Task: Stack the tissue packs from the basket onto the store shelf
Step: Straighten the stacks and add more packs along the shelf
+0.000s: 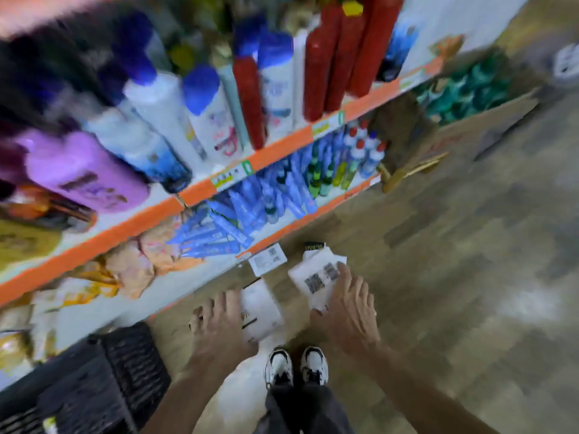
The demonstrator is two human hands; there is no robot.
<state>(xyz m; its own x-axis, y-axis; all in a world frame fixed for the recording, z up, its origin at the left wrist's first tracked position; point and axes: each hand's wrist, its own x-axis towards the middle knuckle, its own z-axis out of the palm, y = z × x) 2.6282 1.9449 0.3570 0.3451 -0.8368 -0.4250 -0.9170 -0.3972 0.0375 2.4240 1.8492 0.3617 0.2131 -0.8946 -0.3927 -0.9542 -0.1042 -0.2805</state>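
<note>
My left hand (219,324) holds a white tissue pack (261,311), fingers over its left side. A second white tissue pack (316,277) with black barcodes is gripped by my right hand (347,311), whose fingers spread over its lower right part. Both packs are above the floor, in front of the lowest shelf. A third white pack (268,260) lies by the orange front edge of the store shelf (291,227). The black basket (103,380) stands at the lower left, its contents too dark to tell. The whole view is blurred.
The upper shelf (219,180) carries white, blue, red and purple bottles. The lower level holds blue packs (219,230), small bottles and crumpled orange bags. A cardboard box (454,126) with green items sits on the floor at right. My shoes (296,368) are below my hands.
</note>
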